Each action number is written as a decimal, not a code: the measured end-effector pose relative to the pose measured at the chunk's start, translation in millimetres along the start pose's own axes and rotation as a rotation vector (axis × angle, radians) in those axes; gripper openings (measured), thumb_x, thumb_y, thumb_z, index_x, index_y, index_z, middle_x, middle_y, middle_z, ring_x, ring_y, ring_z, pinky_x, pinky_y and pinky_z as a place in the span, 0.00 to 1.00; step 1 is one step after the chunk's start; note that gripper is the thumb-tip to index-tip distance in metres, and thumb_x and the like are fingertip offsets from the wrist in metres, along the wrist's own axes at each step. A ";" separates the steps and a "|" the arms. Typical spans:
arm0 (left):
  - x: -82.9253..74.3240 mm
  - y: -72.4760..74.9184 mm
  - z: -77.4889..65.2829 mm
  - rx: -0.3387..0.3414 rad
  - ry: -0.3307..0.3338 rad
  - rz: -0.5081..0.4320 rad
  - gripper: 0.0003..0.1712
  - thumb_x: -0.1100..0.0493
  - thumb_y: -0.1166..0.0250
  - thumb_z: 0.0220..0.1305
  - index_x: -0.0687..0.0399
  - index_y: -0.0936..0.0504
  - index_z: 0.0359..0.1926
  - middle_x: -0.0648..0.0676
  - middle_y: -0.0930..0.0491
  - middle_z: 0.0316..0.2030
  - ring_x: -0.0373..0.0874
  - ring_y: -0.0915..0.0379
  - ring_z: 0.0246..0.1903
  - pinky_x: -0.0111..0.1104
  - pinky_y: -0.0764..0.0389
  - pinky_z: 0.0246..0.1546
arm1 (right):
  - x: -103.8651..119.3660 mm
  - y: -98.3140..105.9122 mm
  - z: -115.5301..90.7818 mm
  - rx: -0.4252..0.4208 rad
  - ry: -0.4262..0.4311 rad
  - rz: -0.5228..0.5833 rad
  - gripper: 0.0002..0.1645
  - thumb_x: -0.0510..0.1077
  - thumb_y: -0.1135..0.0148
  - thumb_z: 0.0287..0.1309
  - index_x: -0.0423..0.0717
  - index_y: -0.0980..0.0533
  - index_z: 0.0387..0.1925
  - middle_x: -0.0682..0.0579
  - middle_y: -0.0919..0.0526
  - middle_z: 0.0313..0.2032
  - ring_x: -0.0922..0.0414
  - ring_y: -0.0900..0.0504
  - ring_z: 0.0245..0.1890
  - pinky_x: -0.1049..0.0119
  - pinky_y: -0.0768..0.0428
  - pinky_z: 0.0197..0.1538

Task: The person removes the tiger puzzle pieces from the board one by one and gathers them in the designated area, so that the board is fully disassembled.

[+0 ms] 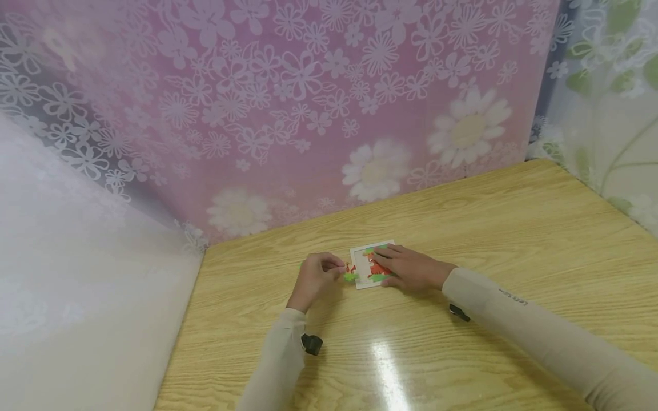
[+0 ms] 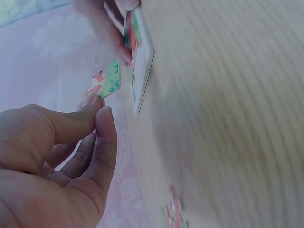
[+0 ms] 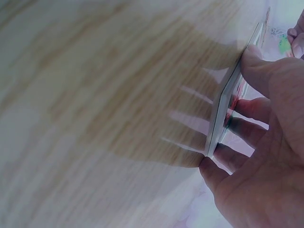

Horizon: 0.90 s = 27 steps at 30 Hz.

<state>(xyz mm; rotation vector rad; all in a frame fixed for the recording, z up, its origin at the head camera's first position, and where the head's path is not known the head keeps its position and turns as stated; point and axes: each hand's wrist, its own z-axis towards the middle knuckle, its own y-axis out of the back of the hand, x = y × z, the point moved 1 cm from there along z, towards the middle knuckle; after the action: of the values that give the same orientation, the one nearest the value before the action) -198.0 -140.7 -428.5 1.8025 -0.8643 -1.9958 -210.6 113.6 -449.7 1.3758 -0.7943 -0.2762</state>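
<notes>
My left hand [image 1: 315,277] pinches a puzzle piece [image 1: 350,273] between thumb and fingertips. The piece shows red and green print with teal dots, and it is held up just left of the puzzle tray [image 1: 368,285]. That tray is flat, with a white frame, and its right part carries red and green pieces. Over this right part lies my right hand [image 1: 413,268], fingers spread on the pieces. In the right wrist view its thumb [image 3: 256,71] touches one edge of the frame and the little finger [image 3: 212,175] the opposite side.
Another red and green puzzle piece [image 2: 173,211] lies on the wooden table [image 1: 437,354], mostly hidden behind my left hand in the head view. A pink flowered cloth [image 1: 308,142] hangs along the table's far edge. White sheeting [image 1: 87,274] borders the left side.
</notes>
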 end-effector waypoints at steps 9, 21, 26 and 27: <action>8.8 23.4 -12.9 -0.018 0.036 -0.017 0.02 0.64 0.31 0.67 0.59 0.13 0.37 0.55 0.14 0.33 0.57 0.17 0.35 0.36 0.18 0.33 | 0.4 0.8 -0.3 -0.011 0.032 -0.029 0.40 0.51 0.43 0.74 0.27 0.41 0.73 0.29 0.40 0.72 0.32 0.42 0.72 0.40 0.44 0.73; 21.7 41.7 -25.6 -0.054 0.095 -0.066 0.02 0.65 0.31 0.67 0.58 0.12 0.38 0.55 0.14 0.35 0.57 0.15 0.38 0.44 0.15 0.39 | 0.8 0.7 -2.9 -0.020 0.032 -0.026 0.40 0.50 0.43 0.74 0.27 0.41 0.73 0.30 0.40 0.72 0.32 0.42 0.72 0.40 0.44 0.73; 28.9 49.1 -30.5 -0.062 0.124 -0.089 0.03 0.68 0.32 0.66 0.60 0.12 0.39 0.56 0.14 0.37 0.57 0.15 0.38 0.46 0.15 0.43 | 1.0 0.4 -2.6 -0.026 0.027 -0.010 0.40 0.50 0.42 0.74 0.27 0.41 0.73 0.29 0.40 0.72 0.31 0.42 0.72 0.40 0.44 0.73; 30.0 50.7 -31.6 -0.064 0.125 -0.086 0.03 0.68 0.32 0.67 0.61 0.12 0.39 0.56 0.14 0.36 0.57 0.15 0.38 0.46 0.15 0.43 | 0.8 0.1 -2.4 -0.026 0.026 -0.009 0.40 0.50 0.42 0.74 0.27 0.41 0.73 0.29 0.40 0.72 0.31 0.42 0.72 0.40 0.44 0.73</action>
<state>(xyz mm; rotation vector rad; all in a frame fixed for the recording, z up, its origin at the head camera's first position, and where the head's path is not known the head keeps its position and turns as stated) -180.1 -204.6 -421.3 1.9341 -0.6897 -1.9148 -208.5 115.0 -449.2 1.3563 -0.7605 -0.2741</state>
